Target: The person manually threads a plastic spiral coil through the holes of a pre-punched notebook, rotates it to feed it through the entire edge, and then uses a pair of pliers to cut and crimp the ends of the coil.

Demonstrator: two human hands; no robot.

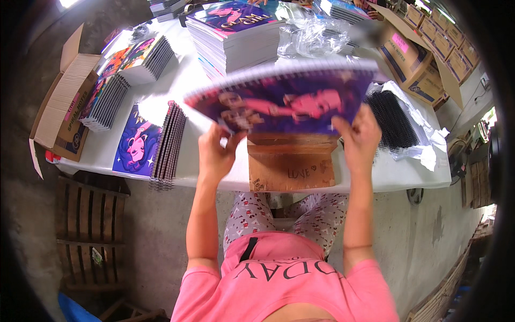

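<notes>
A notebook (289, 104) with a purple illustrated cover is held up and tilted between both my hands. Along its far edge runs a row of holes or loops, too blurred to tell which. My left hand (217, 153) pinches its lower left edge, while my right hand (359, 137) grips the lower right corner with the thumb on the cover. Just below the notebook, a wooden stand (292, 169) with handwriting on it rests at the table's front edge. Its far part is hidden behind the notebook. Black binding wires (394, 118) lie on white paper beside my right hand.
A tall pile of similar covers and pages (238, 51) stands beyond the notebook. Spiral notebooks (169, 142) are stacked to the left, near an open carton (70, 107). Crumpled clear plastic (314, 37) and another carton (410, 59) occupy the far right. A slatted wooden chair (91, 231) stands below left.
</notes>
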